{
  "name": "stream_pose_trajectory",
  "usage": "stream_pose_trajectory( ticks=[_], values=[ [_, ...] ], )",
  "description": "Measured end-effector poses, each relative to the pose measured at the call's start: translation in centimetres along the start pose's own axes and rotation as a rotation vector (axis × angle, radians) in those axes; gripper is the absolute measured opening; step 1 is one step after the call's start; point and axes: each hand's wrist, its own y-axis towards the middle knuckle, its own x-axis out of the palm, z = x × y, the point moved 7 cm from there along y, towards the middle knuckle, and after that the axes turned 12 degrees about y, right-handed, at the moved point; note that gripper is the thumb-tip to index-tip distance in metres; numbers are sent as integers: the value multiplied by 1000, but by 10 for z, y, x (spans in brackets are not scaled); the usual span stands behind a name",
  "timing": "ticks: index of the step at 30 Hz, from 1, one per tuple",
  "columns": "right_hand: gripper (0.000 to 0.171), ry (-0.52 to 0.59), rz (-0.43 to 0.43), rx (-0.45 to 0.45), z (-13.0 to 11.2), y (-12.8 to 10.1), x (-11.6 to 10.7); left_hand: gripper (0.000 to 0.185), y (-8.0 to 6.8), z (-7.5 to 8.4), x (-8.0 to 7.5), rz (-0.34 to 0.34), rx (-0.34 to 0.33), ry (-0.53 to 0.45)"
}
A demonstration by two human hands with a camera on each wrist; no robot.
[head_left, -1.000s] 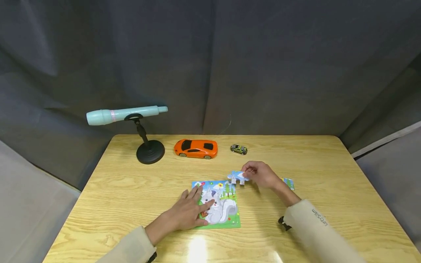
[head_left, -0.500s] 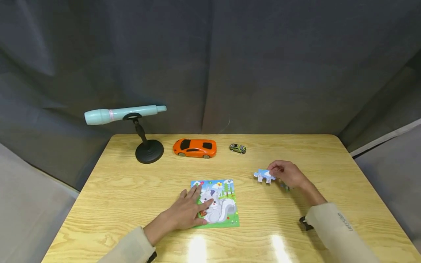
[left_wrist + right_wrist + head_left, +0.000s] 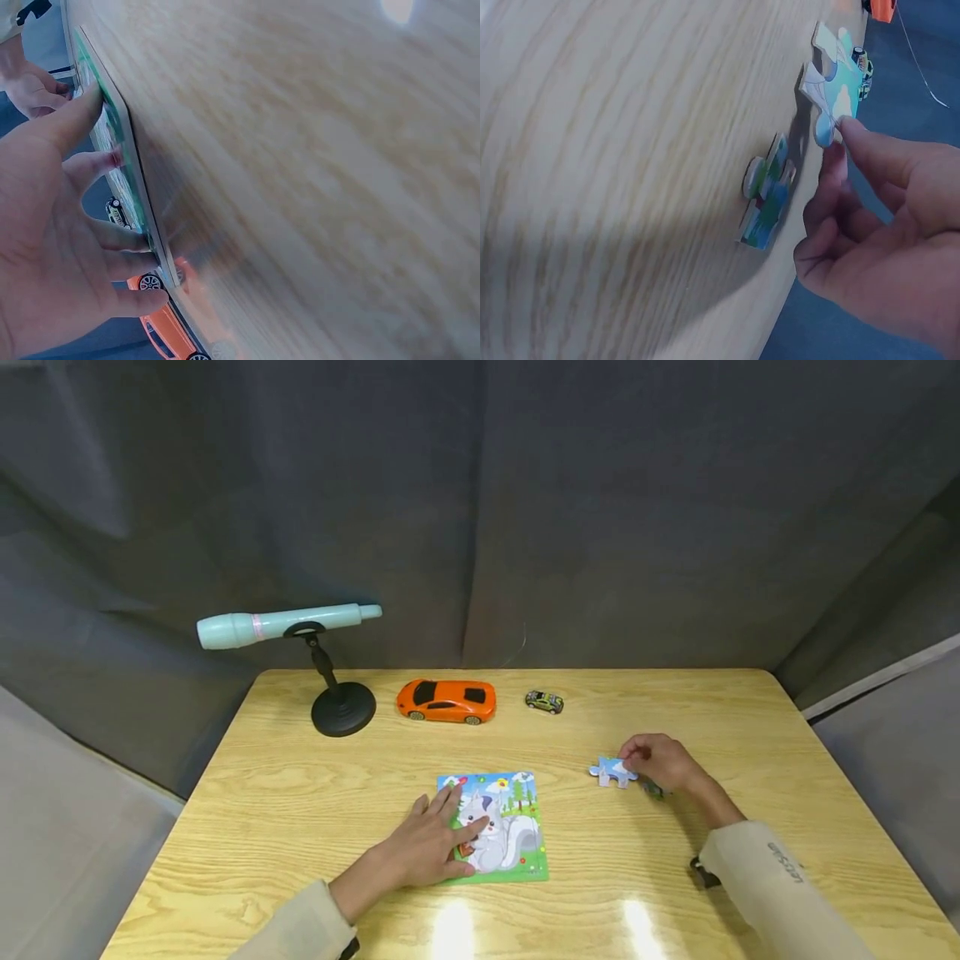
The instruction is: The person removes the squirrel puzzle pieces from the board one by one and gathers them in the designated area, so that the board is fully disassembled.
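Left hand (image 3: pixel 427 843): rests with fingers spread on the left part of the squirrel puzzle (image 3: pixel 517 852), gripping nothing. Uneven or sideways pressure could shift the puzzle or tip one edge up.
Squirrel puzzle: lies flat on the tabletop (image 3: pixel 315 827), well to the left of the right hand. The portion under the left hand cannot be inspected.
Loose piece (image 3: pixel 765 214): rests on the tabletop near the right hand, partly hidden by it in the head view. A low sweep of that hand could knock it away.
Right hand (image 3: pixel 666 764): well apart from the left, pinching the held piece at one edge between thumb and fingers.
Held piece (image 3: pixel 844 82): appears raised, its shadow falling on the tabletop. The edge-only pinch could let it pivot or drop; excess force could bend its tabs.
Small car (image 3: pixel 543 701): stands beyond the held piece; a long reach could bump it.
Orange car (image 3: pixel 446 702): beside the small car, untouched.
Microphone (image 3: pixel 288 625): cradled on its stand (image 3: pixel 343 708), well clear of both hands.
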Motion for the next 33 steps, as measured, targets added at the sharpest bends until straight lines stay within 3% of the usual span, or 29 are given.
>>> stream_pose_trajectory(
  ticks=[9,18,26,33],
  values=[
    [10,-77,25,32,9,3,4,68,0,0,7,6,4,7],
    [13,-112,34,29,2,1,4,67,-2,-3,10,33,10,-17],
    [18,-137,56,-56,-21,4,10,75,0,-4,12,50,12,-36],
    [19,-82,44,-77,-59,17,37,73,-2,-7,8,67,7,-58]
  ],
)
